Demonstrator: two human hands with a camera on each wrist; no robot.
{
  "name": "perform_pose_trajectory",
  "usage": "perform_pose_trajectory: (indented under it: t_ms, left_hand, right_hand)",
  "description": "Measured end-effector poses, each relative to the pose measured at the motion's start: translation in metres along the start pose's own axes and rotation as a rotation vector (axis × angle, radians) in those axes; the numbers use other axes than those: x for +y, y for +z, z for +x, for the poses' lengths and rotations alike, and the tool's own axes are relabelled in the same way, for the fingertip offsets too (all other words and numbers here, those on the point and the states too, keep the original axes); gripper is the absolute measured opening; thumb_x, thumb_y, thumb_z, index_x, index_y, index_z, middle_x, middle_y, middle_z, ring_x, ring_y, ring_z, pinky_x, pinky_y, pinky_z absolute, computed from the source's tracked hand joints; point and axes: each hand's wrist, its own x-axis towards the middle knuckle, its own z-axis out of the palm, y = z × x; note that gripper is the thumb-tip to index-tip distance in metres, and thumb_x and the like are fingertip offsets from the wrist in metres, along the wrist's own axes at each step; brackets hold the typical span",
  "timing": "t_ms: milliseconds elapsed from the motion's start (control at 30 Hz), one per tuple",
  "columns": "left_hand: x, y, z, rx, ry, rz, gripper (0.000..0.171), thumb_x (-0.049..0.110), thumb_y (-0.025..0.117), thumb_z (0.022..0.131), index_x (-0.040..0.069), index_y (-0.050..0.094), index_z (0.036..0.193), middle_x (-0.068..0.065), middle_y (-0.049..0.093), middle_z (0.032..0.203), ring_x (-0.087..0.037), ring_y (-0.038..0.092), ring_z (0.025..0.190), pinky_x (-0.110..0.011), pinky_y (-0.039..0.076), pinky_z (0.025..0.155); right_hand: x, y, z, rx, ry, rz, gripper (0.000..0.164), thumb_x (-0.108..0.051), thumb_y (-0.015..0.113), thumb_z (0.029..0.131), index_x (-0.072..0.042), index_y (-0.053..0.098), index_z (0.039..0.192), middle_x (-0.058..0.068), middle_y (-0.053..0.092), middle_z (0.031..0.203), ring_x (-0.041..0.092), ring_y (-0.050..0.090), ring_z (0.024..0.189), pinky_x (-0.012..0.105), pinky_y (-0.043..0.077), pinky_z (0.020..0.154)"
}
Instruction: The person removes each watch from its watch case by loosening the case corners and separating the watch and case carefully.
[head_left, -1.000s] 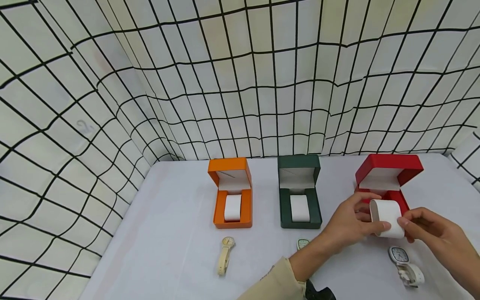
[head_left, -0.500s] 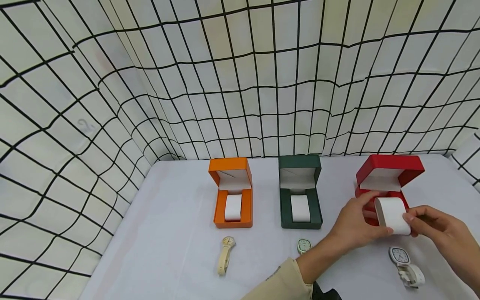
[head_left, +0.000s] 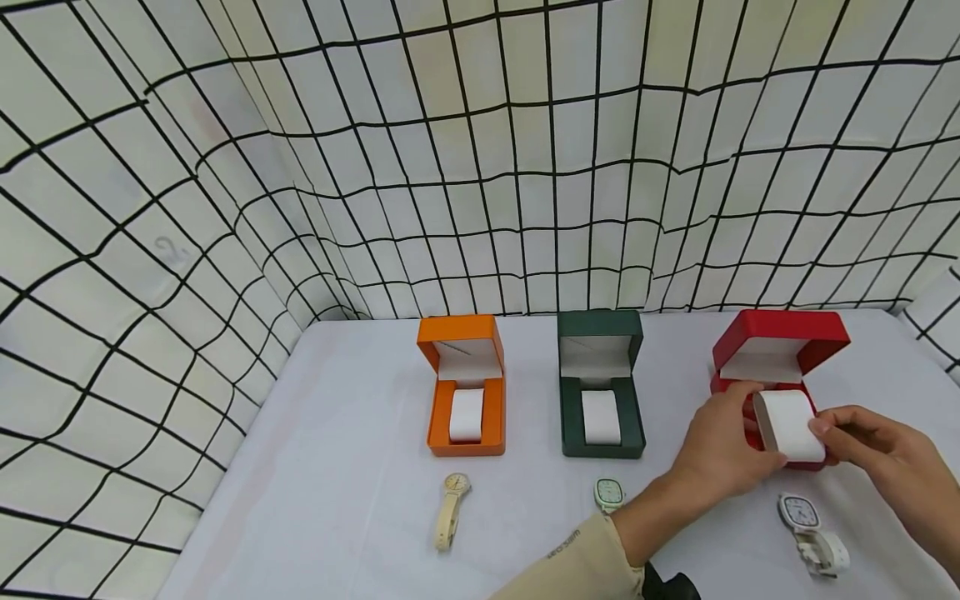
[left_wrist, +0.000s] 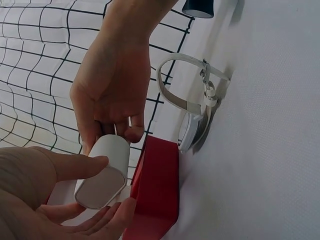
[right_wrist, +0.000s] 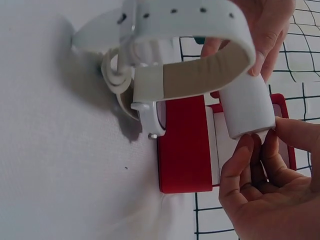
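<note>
Both hands hold a white watch cushion (head_left: 792, 425) at the front of an open red watch box (head_left: 780, 332). My left hand (head_left: 718, 450) grips its left end, thumb low and fingers at the far side; the left wrist view shows the thumb lying along the cushion (left_wrist: 106, 175). At the opposite end, my right hand (head_left: 885, 454) pinches the edge between thumb and fingers. In the right wrist view the cushion (right_wrist: 247, 107) is tilted over the box's opening. A white-strap watch (head_left: 806, 521) lies on the table just in front of the red box.
An orange watch box (head_left: 492, 417) and a green one (head_left: 568, 417) stand open to the left, each with a white cushion inside. A cream watch (head_left: 452, 508) and a green-rimmed watch (head_left: 608, 493), partly behind the left arm, lie before them. Black-lined netting (head_left: 517, 175) surrounds the table.
Both hands have carried the white cushion slightly away from me and to the right, closer over the red box. More of the green-rimmed watch shows now.
</note>
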Motion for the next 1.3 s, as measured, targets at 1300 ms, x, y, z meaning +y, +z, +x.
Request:
perform_pose_trajectory:
  t_ms: [1300]
  left_hand:
    - [-0.005, 0.014, 0.017, 0.024, -0.025, 0.357, 0.063, 0.037, 0.086, 0.084, 0.030, 0.055, 0.138, 0.015, 0.060, 0.126, 0.005, 0.056, 0.106, -0.013, 0.052, 0.081]
  right_hand:
    - [0.004, 0.016, 0.004, 0.115, -0.124, -0.134, 0.051, -0.031, 0.069, 0.101, -0.002, 0.054, 0.141, 0.003, 0.066, 0.117, -0.025, 0.043, 0.081, 0.006, 0.048, 0.063]
